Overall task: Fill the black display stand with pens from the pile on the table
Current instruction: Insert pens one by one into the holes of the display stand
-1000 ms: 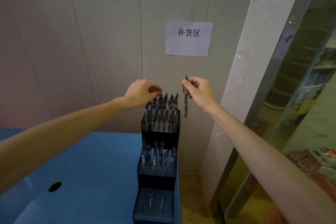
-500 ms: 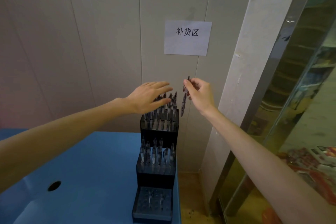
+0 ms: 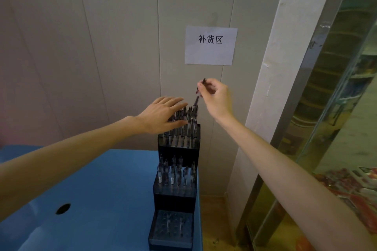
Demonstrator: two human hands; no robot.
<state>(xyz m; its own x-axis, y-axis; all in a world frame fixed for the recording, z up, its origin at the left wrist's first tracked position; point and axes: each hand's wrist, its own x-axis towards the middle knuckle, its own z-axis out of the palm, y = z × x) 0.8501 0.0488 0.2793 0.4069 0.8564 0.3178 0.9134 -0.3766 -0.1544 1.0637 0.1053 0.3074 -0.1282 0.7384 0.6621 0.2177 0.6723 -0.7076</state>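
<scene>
- The black display stand (image 3: pixel 176 171) stood at the right edge of the blue table (image 3: pixel 98 199), stepping up in three tiers away from the person
- Its bottom tier (image 3: pixel 171 228), nearest the camera, was mostly bare holes, with only two or three pens upright in it, so most of the remaining filling appeared to lie here
- The middle tier (image 3: pixel 175 177) held a fair number of pens standing upright, yet gaps showed among them, so it looked partly filled
- The top tier (image 3: pixel 179 134) was crowded with pens and seemed close to full
- The left hand (image 3: pixel 161 115) lay flat, fingers straight, gripping nothing, its fingertips resting against the tops of the top-tier pens, seemingly to hold them aside
- The right hand (image 3: pixel 216 98) pinched a single pen (image 3: pixel 197 98) between thumb and fingertips, fingers curled round the upper part
- That pen hung tilted above the right end of the top tier, its lower end down among the tops of the pens there; whether it had entered a hole could not be told
- The pile of spare pens named in the task lay outside the view, so how many were left could not be judged
- Behind, a paper sign (image 3: pixel 210 45) was stuck on the wall
</scene>
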